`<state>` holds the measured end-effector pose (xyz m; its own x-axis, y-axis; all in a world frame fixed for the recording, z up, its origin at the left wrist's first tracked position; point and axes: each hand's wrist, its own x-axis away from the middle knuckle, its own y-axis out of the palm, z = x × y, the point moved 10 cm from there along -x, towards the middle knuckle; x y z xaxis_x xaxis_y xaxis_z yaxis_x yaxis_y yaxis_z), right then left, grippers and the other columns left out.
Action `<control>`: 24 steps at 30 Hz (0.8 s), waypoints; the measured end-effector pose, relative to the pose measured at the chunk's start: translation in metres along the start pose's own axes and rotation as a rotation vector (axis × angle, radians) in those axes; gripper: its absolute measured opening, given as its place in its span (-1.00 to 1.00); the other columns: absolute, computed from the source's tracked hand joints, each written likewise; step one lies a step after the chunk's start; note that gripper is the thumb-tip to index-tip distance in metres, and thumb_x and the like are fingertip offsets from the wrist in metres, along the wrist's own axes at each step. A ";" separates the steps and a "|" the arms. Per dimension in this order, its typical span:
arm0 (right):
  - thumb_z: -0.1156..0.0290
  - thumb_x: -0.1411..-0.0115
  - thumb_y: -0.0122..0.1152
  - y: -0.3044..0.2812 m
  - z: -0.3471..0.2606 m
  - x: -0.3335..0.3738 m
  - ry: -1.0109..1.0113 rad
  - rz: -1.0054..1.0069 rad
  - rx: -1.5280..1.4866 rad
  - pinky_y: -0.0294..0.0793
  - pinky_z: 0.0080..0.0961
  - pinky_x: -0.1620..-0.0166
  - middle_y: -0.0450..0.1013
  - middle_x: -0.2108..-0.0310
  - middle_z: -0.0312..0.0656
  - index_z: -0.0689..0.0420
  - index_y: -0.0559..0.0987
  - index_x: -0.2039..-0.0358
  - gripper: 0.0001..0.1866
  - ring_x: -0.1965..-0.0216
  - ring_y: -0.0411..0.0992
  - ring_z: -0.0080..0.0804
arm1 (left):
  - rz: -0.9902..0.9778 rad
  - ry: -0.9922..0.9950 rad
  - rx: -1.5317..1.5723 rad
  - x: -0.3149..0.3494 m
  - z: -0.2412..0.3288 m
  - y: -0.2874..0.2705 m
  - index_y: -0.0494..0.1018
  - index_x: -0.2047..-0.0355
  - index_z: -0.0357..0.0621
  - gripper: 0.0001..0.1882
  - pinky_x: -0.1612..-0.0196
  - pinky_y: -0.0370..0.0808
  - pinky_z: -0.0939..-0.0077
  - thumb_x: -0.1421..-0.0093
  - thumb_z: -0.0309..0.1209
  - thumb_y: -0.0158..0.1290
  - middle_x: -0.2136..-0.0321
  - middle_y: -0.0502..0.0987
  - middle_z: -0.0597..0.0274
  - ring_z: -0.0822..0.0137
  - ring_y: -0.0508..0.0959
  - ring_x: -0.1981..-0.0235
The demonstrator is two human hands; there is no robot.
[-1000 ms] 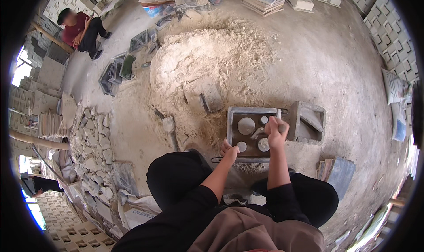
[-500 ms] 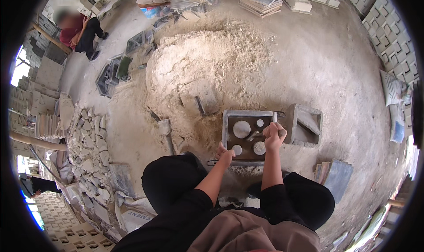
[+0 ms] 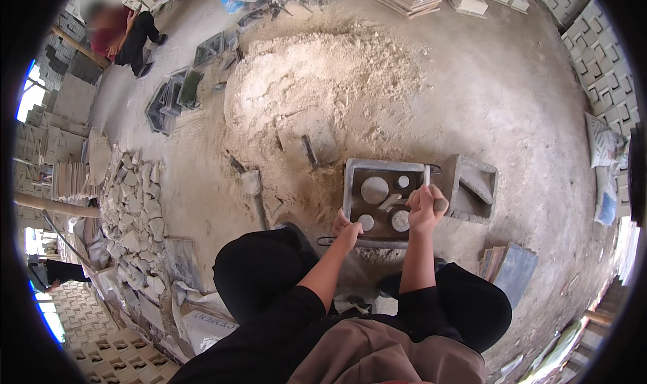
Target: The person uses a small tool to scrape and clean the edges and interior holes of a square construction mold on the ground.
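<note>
In front of my knees sits a grey rectangular mould [image 3: 349, 188] with wire handles at its corners. Several pale round plugs, among them a large disc [image 3: 375, 190], stand in its dark interior beside a small slanted piece [image 3: 389, 202]. My left hand [image 3: 347, 229] is closed on the mould's near left corner. Over the mould's right side, my right hand [image 3: 424, 207] is a fist around a tool with a rounded wooden handle [image 3: 440, 205]; its working end is hidden by the hand. A pale narrow strip [image 3: 426, 175] shows just beyond that fist, along the right wall.
A second grey box [image 3: 494, 188] stands right of the mould. Ahead lies a heap of pale powder [image 3: 296, 81]; a hammer-like tool [image 3: 251, 185] lies to the left. Broken rubble [image 3: 135, 215] is piled farther left. Flat plates [image 3: 515, 273] lie at right. A seated person [image 3: 125, 37] is far left.
The mould and both hands sit slightly farther right and higher in the picture, as the view has shifted. My right fist has turned a little, showing more of the handle's end.
</note>
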<state>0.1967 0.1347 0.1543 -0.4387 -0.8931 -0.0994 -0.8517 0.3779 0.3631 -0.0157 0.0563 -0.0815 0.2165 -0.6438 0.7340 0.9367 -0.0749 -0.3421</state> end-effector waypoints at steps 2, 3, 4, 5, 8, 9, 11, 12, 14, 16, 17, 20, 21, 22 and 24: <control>0.51 -0.04 -0.05 0.003 -0.007 -0.002 0.015 -0.017 0.008 0.11 -0.62 0.71 0.10 0.87 -0.36 0.16 0.16 0.85 -0.64 0.81 0.03 -0.66 | -0.047 0.018 0.059 0.011 0.010 0.004 -0.23 -0.15 0.01 -0.06 -0.13 -0.13 0.09 0.28 -0.40 -0.03 -0.11 -0.15 -0.02 -0.10 -0.19 -0.12; 0.51 -0.03 -0.04 -0.002 0.010 0.003 0.047 -0.010 0.074 0.10 -0.62 0.71 0.10 0.87 -0.36 0.16 0.17 0.85 -0.64 0.80 0.03 -0.67 | -0.035 -0.004 0.036 0.012 0.002 0.005 -0.23 -0.15 0.01 -0.05 -0.13 -0.13 0.09 0.29 -0.41 -0.02 -0.11 -0.15 -0.01 -0.09 -0.18 -0.12; 0.51 -0.03 -0.03 -0.007 0.032 0.004 0.061 -0.010 0.137 0.09 -0.63 0.71 0.11 0.86 -0.37 0.16 0.17 0.85 -0.65 0.80 0.03 -0.67 | -0.023 -0.008 0.020 0.010 0.003 0.008 -0.23 -0.15 0.01 -0.05 -0.13 -0.13 0.10 0.29 -0.42 -0.02 -0.11 -0.15 -0.01 -0.08 -0.18 -0.11; 0.51 -0.02 -0.02 -0.002 0.039 0.003 0.075 -0.014 0.194 0.08 -0.63 0.70 0.11 0.86 -0.37 0.16 0.18 0.84 -0.65 0.79 0.04 -0.68 | -0.004 -0.012 0.005 0.010 0.007 0.008 -0.22 -0.15 0.01 -0.05 -0.13 -0.12 0.11 0.30 -0.42 -0.02 -0.11 -0.15 0.00 -0.08 -0.17 -0.11; 0.51 0.01 0.01 0.008 0.037 0.003 0.140 -0.078 0.162 0.07 -0.64 0.71 0.13 0.86 -0.38 0.16 0.18 0.86 -0.65 0.78 0.06 -0.69 | 0.029 -0.069 -0.047 0.006 -0.001 0.003 -0.22 -0.15 0.01 -0.03 -0.13 -0.13 0.12 0.32 -0.46 -0.01 -0.10 -0.14 0.02 -0.05 -0.16 -0.11; 0.51 0.02 0.01 0.013 0.032 0.004 0.153 -0.105 0.151 0.08 -0.64 0.71 0.13 0.86 -0.38 0.17 0.18 0.86 -0.65 0.78 0.07 -0.69 | 0.040 -0.092 -0.053 0.002 -0.005 0.001 -0.22 -0.15 0.01 -0.03 -0.13 -0.13 0.12 0.32 -0.47 -0.01 -0.10 -0.14 0.01 -0.04 -0.16 -0.11; 0.51 0.04 0.00 0.026 -0.012 0.004 0.043 -0.208 0.149 0.16 -0.67 0.70 0.18 0.88 -0.33 0.20 0.23 0.86 -0.69 0.80 0.14 -0.66 | -0.035 -0.071 -0.040 0.005 -0.005 0.006 -0.25 -0.16 0.00 -0.02 -0.14 -0.15 0.10 0.32 -0.42 -0.01 -0.11 -0.17 -0.01 -0.04 -0.19 -0.12; 0.50 0.04 -0.01 0.028 -0.020 0.007 0.049 -0.220 0.159 0.16 -0.67 0.70 0.19 0.88 -0.32 0.20 0.24 0.86 -0.70 0.80 0.16 -0.65 | -0.057 -0.027 -0.015 0.009 -0.002 0.006 -0.25 -0.16 -0.01 -0.01 -0.13 -0.15 0.08 0.32 -0.41 -0.01 -0.11 -0.18 -0.01 -0.04 -0.20 -0.13; 0.49 0.05 -0.02 0.030 -0.023 0.008 0.018 -0.228 0.196 0.16 -0.67 0.69 0.22 0.87 -0.30 0.21 0.25 0.85 -0.71 0.79 0.18 -0.64 | -0.086 -0.003 0.018 0.009 0.003 0.011 -0.29 -0.16 -0.03 0.01 -0.10 -0.15 -0.05 0.32 -0.36 0.00 -0.13 -0.19 0.00 -0.06 -0.21 -0.14; 0.49 0.05 -0.01 0.034 -0.017 0.012 -0.017 -0.249 0.252 0.13 -0.67 0.69 0.26 0.86 -0.28 0.21 0.27 0.84 -0.73 0.78 0.18 -0.64 | -0.054 -0.028 -0.043 0.010 -0.002 0.008 -0.29 -0.16 -0.02 0.01 -0.08 -0.15 -0.10 0.32 -0.36 0.00 -0.13 -0.19 0.01 -0.07 -0.20 -0.14; 0.51 0.05 0.00 0.043 -0.018 0.011 -0.023 -0.306 0.273 0.10 -0.67 0.69 0.26 0.86 -0.29 0.20 0.27 0.83 -0.73 0.78 0.17 -0.66 | -0.037 -0.035 -0.070 0.010 -0.003 0.007 -0.29 -0.16 -0.02 0.01 -0.07 -0.14 -0.12 0.32 -0.35 0.00 -0.13 -0.19 0.02 -0.07 -0.19 -0.14; 0.55 0.01 -0.04 0.053 -0.015 0.007 0.045 -0.310 0.318 0.09 -0.65 0.71 0.17 0.88 -0.34 0.18 0.21 0.84 -0.69 0.81 0.10 -0.66 | -0.067 -0.015 -0.058 0.008 -0.002 0.008 -0.30 -0.16 -0.01 0.01 -0.07 -0.14 -0.13 0.31 -0.34 0.00 -0.14 -0.19 0.04 -0.07 -0.18 -0.14; 0.55 -0.01 -0.07 0.052 -0.016 0.007 0.023 -0.284 0.317 0.11 -0.64 0.72 0.12 0.89 -0.36 0.17 0.18 0.84 -0.67 0.82 0.06 -0.67 | -0.048 -0.017 -0.054 0.008 -0.003 0.008 -0.28 -0.16 -0.01 0.01 -0.09 -0.12 -0.05 0.32 -0.37 0.00 -0.12 -0.16 0.03 -0.09 -0.16 -0.12; 0.56 -0.03 -0.10 0.053 -0.017 0.005 -0.001 -0.260 0.309 0.12 -0.63 0.73 0.07 0.90 -0.37 0.15 0.15 0.85 -0.65 0.84 0.02 -0.67 | -0.021 -0.015 -0.050 0.007 -0.001 0.005 -0.26 -0.16 -0.01 0.01 -0.10 -0.10 0.04 0.33 -0.40 0.00 -0.10 -0.13 0.02 -0.10 -0.13 -0.11; 0.55 -0.04 -0.10 0.041 -0.021 0.013 -0.021 -0.164 0.241 0.12 -0.63 0.73 0.07 0.90 -0.37 0.13 0.14 0.85 -0.65 0.84 0.02 -0.67 | 0.007 -0.011 -0.042 0.008 0.002 0.001 -0.24 -0.16 0.00 0.00 -0.12 -0.07 0.12 0.34 -0.43 0.00 -0.09 -0.10 0.01 -0.11 -0.10 -0.09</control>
<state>0.1624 0.1333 0.1873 -0.2934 -0.9427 -0.1588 -0.9541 0.2783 0.1105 -0.0121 0.0528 -0.0751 0.2261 -0.6358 0.7380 0.9228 -0.1028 -0.3713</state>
